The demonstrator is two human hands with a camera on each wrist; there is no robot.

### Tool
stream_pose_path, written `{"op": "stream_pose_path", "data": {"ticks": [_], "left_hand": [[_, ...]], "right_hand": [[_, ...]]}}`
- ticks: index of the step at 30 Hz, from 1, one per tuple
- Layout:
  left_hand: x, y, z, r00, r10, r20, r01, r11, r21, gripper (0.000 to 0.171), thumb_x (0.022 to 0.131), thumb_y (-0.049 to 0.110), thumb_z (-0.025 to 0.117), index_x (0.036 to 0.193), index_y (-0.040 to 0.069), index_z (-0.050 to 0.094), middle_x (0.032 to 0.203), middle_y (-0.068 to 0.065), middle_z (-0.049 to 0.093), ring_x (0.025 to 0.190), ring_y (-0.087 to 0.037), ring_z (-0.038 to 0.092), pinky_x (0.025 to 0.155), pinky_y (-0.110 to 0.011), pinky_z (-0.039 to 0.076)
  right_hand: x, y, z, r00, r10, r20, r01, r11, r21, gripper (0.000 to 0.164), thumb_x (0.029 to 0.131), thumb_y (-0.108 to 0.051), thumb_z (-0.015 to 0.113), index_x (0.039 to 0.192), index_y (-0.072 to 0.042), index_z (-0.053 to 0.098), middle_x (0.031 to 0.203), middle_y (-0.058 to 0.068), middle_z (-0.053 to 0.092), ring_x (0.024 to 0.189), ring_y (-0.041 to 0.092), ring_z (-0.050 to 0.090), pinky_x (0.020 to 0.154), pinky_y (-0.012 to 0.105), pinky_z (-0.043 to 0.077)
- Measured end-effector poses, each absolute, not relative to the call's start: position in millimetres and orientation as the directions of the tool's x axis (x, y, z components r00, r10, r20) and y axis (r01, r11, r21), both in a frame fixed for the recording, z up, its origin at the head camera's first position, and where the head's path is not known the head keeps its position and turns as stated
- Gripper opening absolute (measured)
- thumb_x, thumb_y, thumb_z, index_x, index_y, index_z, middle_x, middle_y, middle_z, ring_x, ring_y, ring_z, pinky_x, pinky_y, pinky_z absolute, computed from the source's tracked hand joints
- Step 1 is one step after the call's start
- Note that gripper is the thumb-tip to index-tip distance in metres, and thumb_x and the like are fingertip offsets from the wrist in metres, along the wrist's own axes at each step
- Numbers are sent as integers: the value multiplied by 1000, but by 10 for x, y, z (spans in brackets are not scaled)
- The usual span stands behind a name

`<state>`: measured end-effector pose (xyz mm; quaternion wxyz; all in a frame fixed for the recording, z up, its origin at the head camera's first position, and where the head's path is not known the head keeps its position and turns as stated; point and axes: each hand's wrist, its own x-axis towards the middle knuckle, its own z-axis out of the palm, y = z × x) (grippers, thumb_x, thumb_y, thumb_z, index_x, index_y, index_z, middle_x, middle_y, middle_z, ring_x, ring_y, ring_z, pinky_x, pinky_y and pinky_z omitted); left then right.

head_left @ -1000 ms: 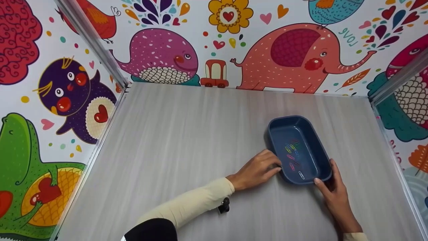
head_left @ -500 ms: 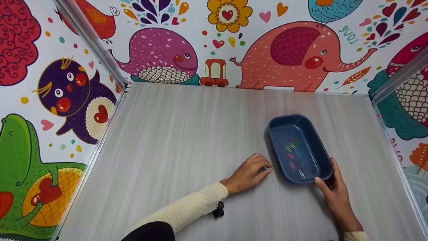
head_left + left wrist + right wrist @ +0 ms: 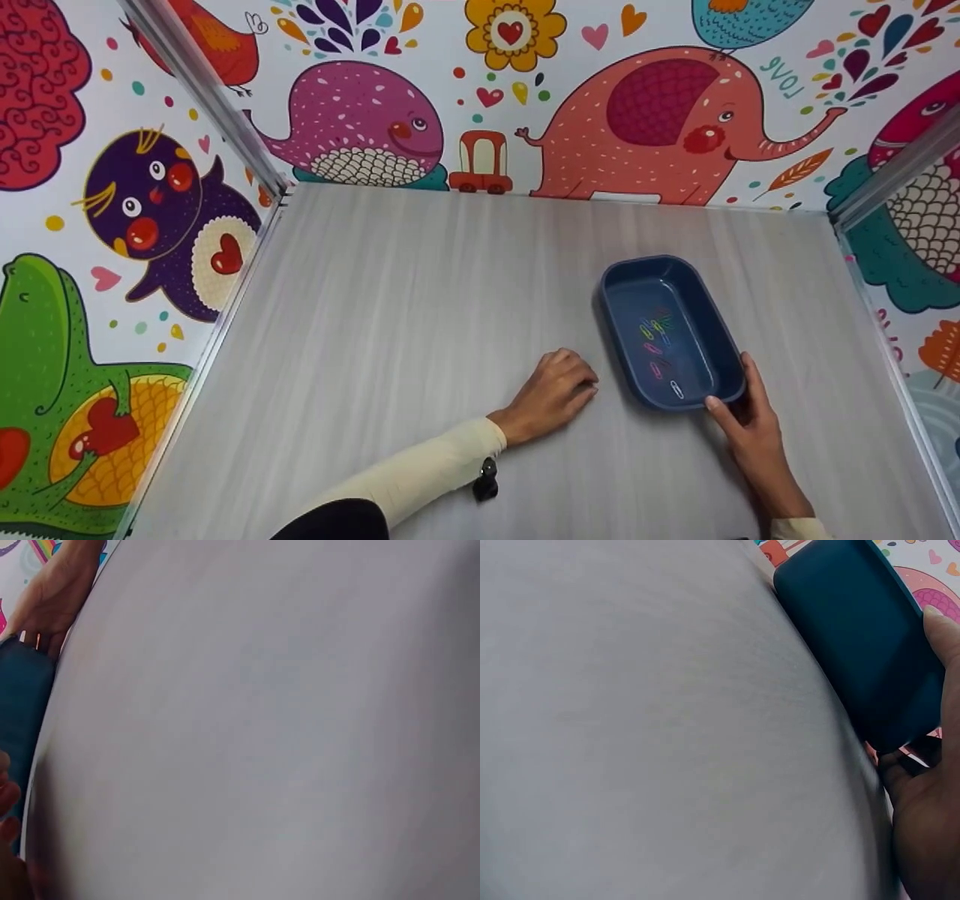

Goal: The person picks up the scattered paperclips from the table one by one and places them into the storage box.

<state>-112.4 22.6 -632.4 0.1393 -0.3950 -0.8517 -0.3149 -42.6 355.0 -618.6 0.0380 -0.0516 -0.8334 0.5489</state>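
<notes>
A dark blue rectangular plastic box (image 3: 701, 345) stands on the table, right of the middle in the head view. Inside lie several small paper clips, among them a white paper clip (image 3: 677, 389), a pink one (image 3: 656, 370) and some yellow, green and blue ones bunched together. My right hand (image 3: 756, 439) grips the box's near right corner, thumb at the rim and fingers round the outside. Left of the box, and apart from it, my left hand (image 3: 547, 394) rests on the table with loosely bent fingers. Nothing shows in it; its fingertips are partly hidden.
The grey wood-grain table (image 3: 420, 300) spreads left of and behind the box. Printed cartoon walls (image 3: 360, 127) enclose it at the back and sides, with metal corner posts (image 3: 217, 97). A small black device (image 3: 486, 480) sits at the left wrist.
My left hand has drawn away from the box's left side, moving left and slightly toward me. My right hand still holds the corner; the box and paper clips stay almost where they were.
</notes>
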Motion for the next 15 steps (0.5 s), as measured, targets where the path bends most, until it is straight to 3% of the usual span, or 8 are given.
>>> {"op": "stream_pose_path", "data": {"ticks": [11, 15], "left_hand": [[-1084, 146, -6366, -597, 637, 488, 796, 547, 261, 13, 102, 26, 81, 106, 13, 80, 114, 0, 69, 114, -20, 62, 101, -38, 51], [-1086, 138, -6374, -600, 649, 468, 795, 551, 254, 13, 105, 25, 78, 107, 13, 81, 116, -1, 69, 115, -19, 61, 101, -37, 51]], "right_hand": [[-428, 3552, -6178, -991, 132, -3, 56, 395, -917, 92, 111, -13, 69, 179, -18, 8, 184, 16, 9, 161, 14, 22, 110, 5, 32], [-423, 3556, -6191, -992, 129, 5, 46, 392, -919, 91, 111, -12, 69, 178, -17, 8, 184, 16, 10, 161, 15, 24, 109, 5, 33]]}}
